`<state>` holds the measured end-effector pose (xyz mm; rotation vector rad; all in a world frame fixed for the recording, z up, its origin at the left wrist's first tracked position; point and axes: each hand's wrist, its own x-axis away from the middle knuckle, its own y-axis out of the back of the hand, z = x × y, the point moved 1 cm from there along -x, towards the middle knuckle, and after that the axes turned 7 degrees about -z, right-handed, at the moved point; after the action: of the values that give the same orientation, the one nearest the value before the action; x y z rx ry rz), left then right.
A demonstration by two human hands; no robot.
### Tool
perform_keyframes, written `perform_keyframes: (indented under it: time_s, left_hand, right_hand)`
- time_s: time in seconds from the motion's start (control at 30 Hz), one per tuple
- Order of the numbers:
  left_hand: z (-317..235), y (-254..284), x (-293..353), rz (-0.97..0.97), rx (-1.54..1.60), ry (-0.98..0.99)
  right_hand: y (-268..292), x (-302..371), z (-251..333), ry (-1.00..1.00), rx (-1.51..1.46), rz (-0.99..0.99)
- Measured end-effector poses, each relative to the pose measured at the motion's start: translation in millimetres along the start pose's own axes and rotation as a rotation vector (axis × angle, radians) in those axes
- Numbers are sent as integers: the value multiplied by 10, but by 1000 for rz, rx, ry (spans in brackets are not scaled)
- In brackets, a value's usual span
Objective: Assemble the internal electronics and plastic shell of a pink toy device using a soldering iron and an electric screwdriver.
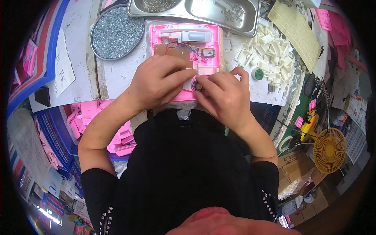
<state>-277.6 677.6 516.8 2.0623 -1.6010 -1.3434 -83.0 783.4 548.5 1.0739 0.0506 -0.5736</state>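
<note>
A pink plastic housing lies open-side up in front of me. Inside it are a white boxy part, a brown board, thin red and blue wires and a small part with metal. My left hand rests over the housing's left side, fingers bent and closed near its middle; whatever they pinch is hidden. The fingertips of my right hand close around a small round dark part with a metallic centre, at the housing's near right corner.
A round tray of small screws stands at the left. Behind the housing is a steel tray with small metal pieces. White plastic parts are heaped at right, near a green round item. Pink parts fill a bin below left.
</note>
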Motion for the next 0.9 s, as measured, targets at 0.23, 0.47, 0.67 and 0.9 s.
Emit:
perform_keyframes:
  time_s: [0.23,0.47,0.67,0.9]
  left_hand:
    - [-44,28,-37,152,-68,-36]
    - [-45,89,11,209,-125,-88]
    - [-59,75,18,218,-165,-185]
    - [-103,59,48,214,-189,-210]
  right_hand:
    - [-36,36,-69,55,-22,-7]
    - [67,3,-150,12,-91,29]
    - [125,-262,-426,-45,-64,-150]
    - [21,-467,-460,-190,-9,-88]
